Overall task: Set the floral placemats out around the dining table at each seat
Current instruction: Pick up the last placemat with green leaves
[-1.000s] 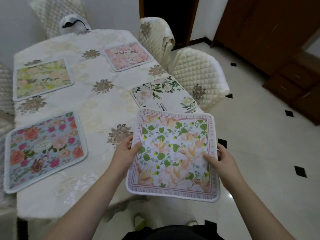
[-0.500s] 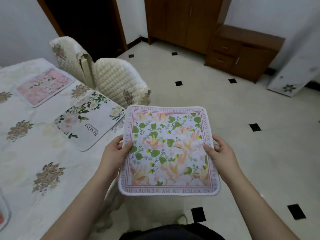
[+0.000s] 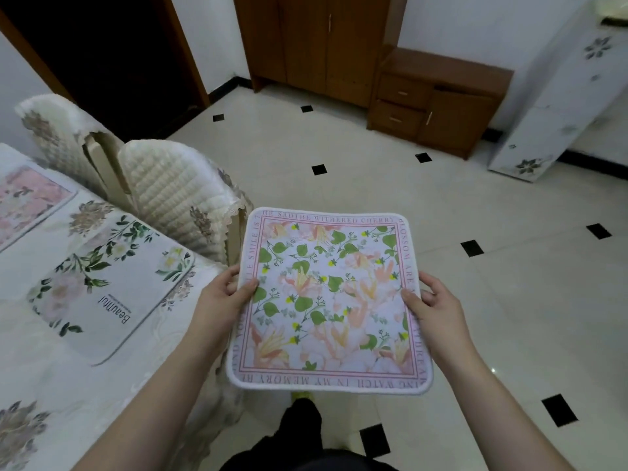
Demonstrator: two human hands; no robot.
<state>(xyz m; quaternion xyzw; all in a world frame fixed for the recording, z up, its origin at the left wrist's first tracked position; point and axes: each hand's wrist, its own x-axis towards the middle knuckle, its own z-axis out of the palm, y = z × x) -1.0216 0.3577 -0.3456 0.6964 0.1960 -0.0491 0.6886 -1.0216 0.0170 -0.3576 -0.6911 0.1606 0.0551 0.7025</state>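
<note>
I hold a square floral placemat (image 3: pixel 328 300) with peach flowers, green leaves and a lettered border flat in the air, off the table's right side and over the floor. My left hand (image 3: pixel 222 297) grips its left edge and my right hand (image 3: pixel 433 302) grips its right edge. The dining table (image 3: pixel 40 385), under a cream embroidered cloth, fills the left. On it lies a white placemat with green sprigs (image 3: pixel 108 283) near the right edge. A pink placemat (image 3: pixel 23 198) lies farther back, cut off by the frame.
Two chairs with quilted cream covers (image 3: pixel 176 195) (image 3: pixel 61 137) stand against the table's right side, just left of the held mat. Tiled floor with black diamonds (image 3: pixel 407 185) spreads right. A wooden wardrobe and drawer unit (image 3: pixel 431 100) and a white floral cabinet (image 3: pixel 557 96) line the far wall.
My view has swung right, away from the table; the left-side placemats have left the frame. The held mat, still in both hands, has moved from over the table's corner to over the floor.
</note>
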